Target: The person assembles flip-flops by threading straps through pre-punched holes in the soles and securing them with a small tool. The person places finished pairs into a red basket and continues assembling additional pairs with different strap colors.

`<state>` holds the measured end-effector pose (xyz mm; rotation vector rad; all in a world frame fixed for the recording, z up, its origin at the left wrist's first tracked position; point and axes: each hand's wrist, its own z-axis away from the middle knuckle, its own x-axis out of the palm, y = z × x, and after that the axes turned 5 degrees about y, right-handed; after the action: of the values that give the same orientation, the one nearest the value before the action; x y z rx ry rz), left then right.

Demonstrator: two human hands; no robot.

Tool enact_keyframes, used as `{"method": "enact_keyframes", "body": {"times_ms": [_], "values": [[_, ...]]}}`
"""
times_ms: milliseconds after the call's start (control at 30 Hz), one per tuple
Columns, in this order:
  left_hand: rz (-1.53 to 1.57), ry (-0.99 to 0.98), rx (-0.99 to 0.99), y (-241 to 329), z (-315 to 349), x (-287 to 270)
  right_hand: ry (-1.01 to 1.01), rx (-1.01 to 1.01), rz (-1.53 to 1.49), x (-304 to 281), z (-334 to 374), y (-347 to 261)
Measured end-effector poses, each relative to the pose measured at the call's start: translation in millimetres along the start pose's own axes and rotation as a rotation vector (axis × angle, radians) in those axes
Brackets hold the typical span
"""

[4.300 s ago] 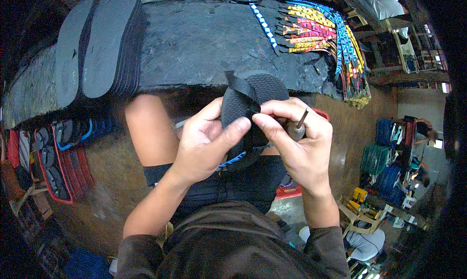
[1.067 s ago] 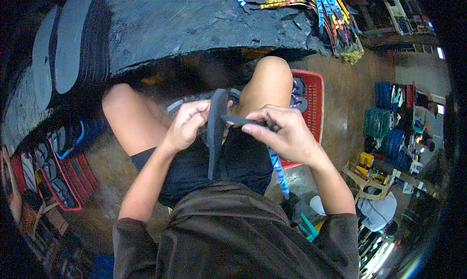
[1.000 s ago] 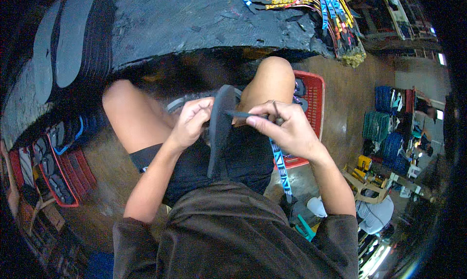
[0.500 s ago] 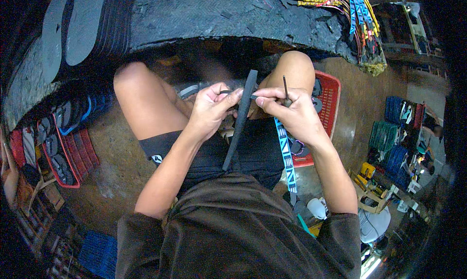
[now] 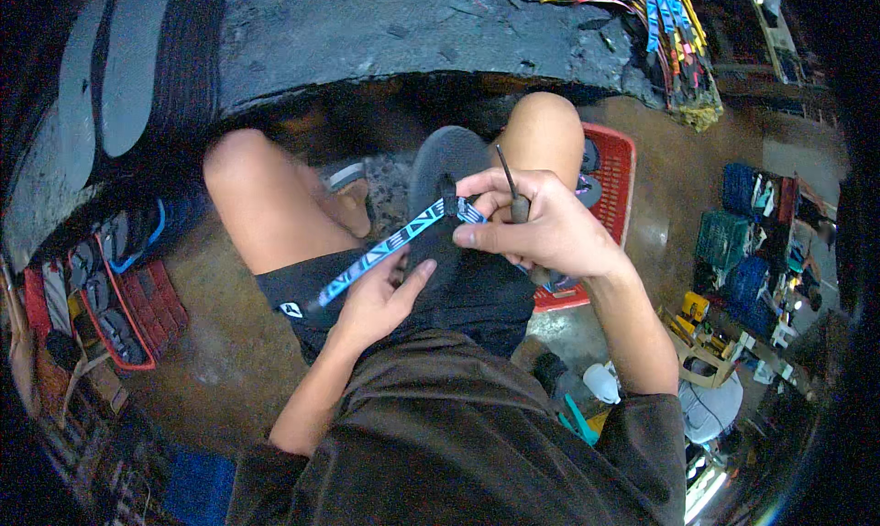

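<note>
A dark grey flip-flop sole (image 5: 446, 150) is over my lap, its face toward me; its lower part blends with my black shorts. A blue, white and black patterned strap (image 5: 390, 249) crosses it and hangs out to the left. My right hand (image 5: 555, 221) pinches the strap near the sole's middle and also keeps a thin metal awl (image 5: 510, 176) between its fingers, point upward. Below the strap, my left hand (image 5: 380, 301) is closed at the sole's left edge, with some fingers hidden behind it.
The dark, worn bench (image 5: 394, 31) ahead carries stacked grey soles (image 5: 137, 58) on the left and a bundle of colourful straps (image 5: 655, 22) on the right. A red basket (image 5: 621, 187) of footwear stands beside my right knee; another red basket (image 5: 156, 292) is at left.
The sole has turned from edge-on to face-on. The strap, hanging below my right hand before, now stretches across to the left. My left hand has moved down toward my lap.
</note>
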<state>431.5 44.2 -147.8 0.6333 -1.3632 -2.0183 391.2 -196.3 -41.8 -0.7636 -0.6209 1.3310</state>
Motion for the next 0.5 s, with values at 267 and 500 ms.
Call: {"method": "enact_keyframes", "body": {"times_ms": [267, 500], "values": [[0.635, -0.037, 0.121, 50.7, -61.0, -2.8, 0.065, -0.207, -0.230, 31.4, -2.9, -21.5], [0.703, 0.050, 0.228, 94.1, -86.7, -6.8, 0.433, -0.416, -0.244, 14.4, -30.3, -50.0]]}}
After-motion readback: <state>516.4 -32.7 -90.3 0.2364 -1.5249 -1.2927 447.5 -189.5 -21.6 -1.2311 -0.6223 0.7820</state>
